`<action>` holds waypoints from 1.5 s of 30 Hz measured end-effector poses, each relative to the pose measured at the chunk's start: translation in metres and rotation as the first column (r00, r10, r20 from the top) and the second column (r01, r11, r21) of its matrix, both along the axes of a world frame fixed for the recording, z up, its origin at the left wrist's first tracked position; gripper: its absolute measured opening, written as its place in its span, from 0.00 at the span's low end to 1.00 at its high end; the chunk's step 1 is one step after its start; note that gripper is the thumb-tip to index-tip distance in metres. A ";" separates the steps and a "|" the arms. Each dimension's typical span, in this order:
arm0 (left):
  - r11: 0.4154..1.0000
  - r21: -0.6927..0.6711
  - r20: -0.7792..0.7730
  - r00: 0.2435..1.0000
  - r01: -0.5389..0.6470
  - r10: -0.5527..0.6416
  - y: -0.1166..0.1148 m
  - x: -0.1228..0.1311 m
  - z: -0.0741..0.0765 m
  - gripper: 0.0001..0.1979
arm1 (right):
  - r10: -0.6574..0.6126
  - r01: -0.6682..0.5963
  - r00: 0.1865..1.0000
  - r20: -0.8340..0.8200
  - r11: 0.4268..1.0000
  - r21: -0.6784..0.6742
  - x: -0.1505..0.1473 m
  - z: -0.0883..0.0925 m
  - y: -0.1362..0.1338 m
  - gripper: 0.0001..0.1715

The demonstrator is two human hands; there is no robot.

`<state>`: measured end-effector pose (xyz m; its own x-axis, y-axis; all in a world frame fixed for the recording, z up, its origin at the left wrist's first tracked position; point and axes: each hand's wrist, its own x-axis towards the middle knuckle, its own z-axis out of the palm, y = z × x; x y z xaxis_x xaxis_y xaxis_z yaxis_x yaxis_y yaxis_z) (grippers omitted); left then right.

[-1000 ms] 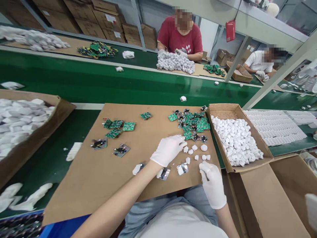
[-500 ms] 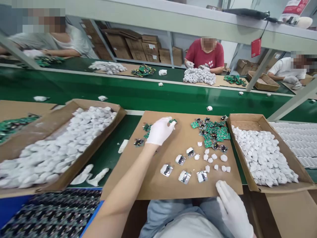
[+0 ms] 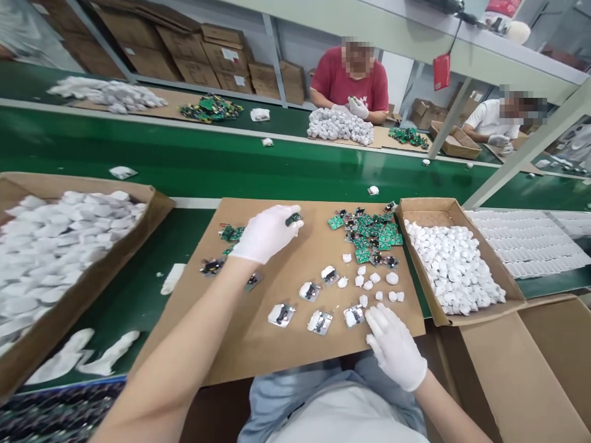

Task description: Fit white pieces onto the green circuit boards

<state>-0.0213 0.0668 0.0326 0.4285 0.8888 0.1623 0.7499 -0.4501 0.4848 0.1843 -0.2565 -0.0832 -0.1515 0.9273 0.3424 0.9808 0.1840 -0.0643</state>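
My left hand (image 3: 265, 234), in a white glove, is closed on a small green circuit board (image 3: 293, 218) held above the brown cardboard sheet (image 3: 258, 344). My right hand (image 3: 392, 344), also gloved, lies with fingers spread at the sheet's near edge, fingertips beside a board with a white part on it (image 3: 353, 316). Several such assembled boards (image 3: 300, 304) lie in a loose row. Small white plastic pieces (image 3: 373, 286) sit beside them. A heap of green boards (image 3: 369, 234) is at the far right of the sheet, and a few more boards (image 3: 231, 234) lie left of my left hand.
An open carton of white parts (image 3: 452, 264) stands at the right, another large one (image 3: 55, 246) at the left. A green conveyor belt (image 3: 207, 163) runs behind. Two people work across it. White trays (image 3: 530, 246) lie far right, an empty carton (image 3: 545, 369) near right.
My left hand went from the white pieces to the boards at the left and now holds one, moving back right. My right hand has come up onto the sheet's edge.
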 end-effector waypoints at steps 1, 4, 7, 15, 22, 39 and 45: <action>1.000 0.005 0.041 0.999 -0.018 0.017 -0.014 -0.005 0.001 0.19 | 0.007 -0.007 1.000 -0.001 1.000 0.007 0.002 0.001 -0.003 0.33; 0.984 -0.161 0.346 0.929 -0.078 0.130 -0.063 -0.016 0.001 0.24 | 0.033 -0.033 0.999 -0.002 0.999 0.021 0.004 0.003 -0.006 0.33; 0.881 -0.474 0.731 0.563 0.012 0.385 -0.108 -0.015 0.000 0.29 | 0.024 -0.024 1.000 -0.004 1.000 -0.003 0.001 0.004 0.002 0.33; 0.388 -0.727 0.600 0.250 0.566 0.760 -0.167 0.001 -0.007 0.12 | 0.056 -0.056 0.998 0.008 0.998 -0.028 0.011 0.009 -0.010 0.32; 0.333 -0.666 0.622 0.250 0.668 0.742 -0.184 0.003 -0.006 0.14 | 0.032 -0.032 0.999 0.000 0.998 -0.045 0.011 0.007 -0.001 0.32; 0.372 -0.666 0.715 0.411 0.646 0.566 -0.203 0.019 0.019 0.24 | -0.236 0.210 0.534 -0.812 0.967 -0.142 -0.008 0.084 0.009 0.15; 0.369 -0.696 0.687 0.421 0.616 0.592 -0.207 0.020 0.019 0.31 | -0.186 -0.050 -0.231 -0.955 0.983 -0.179 -0.029 0.127 0.031 0.22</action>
